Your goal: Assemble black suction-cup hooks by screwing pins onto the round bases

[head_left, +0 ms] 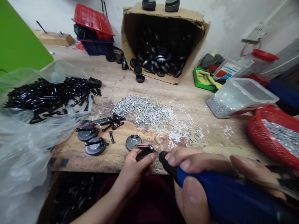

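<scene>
- Wooden table (77,160) against a pale wall (224,18); an open cardboard box (125,40) of round black pieces (161,59) stands at the back.
- My left fingers (137,165) pinch a black part (143,154) at the table's front edge, just before a grey disc (133,142).
- My right hand (205,160) wraps a blue driver (224,189), blocking the right foreground; whether its tip touches the part, I cannot tell.
- Silvery pieces (130,105) lie beyond; a plastic bag (23,149) crowds the left.

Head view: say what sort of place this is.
Likely a small assembly workshop: a worn workbench carries a heap of metal fasteners, a cardboard box holds black round parts, and the right hand holds a blue screwdriver-like tool.
</scene>
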Available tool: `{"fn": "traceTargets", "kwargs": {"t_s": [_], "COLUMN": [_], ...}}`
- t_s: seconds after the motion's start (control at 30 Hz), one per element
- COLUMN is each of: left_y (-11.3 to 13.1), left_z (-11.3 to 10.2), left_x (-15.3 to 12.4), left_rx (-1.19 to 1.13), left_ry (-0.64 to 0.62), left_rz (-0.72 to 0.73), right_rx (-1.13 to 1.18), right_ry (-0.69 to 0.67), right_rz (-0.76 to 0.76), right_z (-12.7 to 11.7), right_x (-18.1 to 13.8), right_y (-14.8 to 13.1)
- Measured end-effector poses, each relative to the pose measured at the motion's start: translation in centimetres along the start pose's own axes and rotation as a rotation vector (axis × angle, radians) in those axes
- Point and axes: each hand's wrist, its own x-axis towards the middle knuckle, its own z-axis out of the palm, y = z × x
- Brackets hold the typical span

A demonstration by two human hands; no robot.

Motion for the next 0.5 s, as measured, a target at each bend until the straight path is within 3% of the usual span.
{"fn": "traceTargets", "kwargs": {"t_s": [0.13, 0.33, 0.5], "left_y": [0.0, 0.5, 0.6], "left_z": [0.4, 1.0, 0.8], "left_x": [-0.1, -0.3, -0.3], "left_rx": [0.015, 0.059, 0.121], "left_ry": [-0.006, 0.035, 0.024], "left_rz": [-0.005, -0.001, 0.007], "right_rx": [-0.055, 0.062, 0.066], "right_ry": [-0.077, 0.072, 0.042], "right_rz": [-0.002, 0.037, -0.037], "right_z": [-0.4, 0.5, 0.3], "right_x": [0.2, 0.2, 0.3], "right_y": [-0.1, -0.2, 0.6]}}
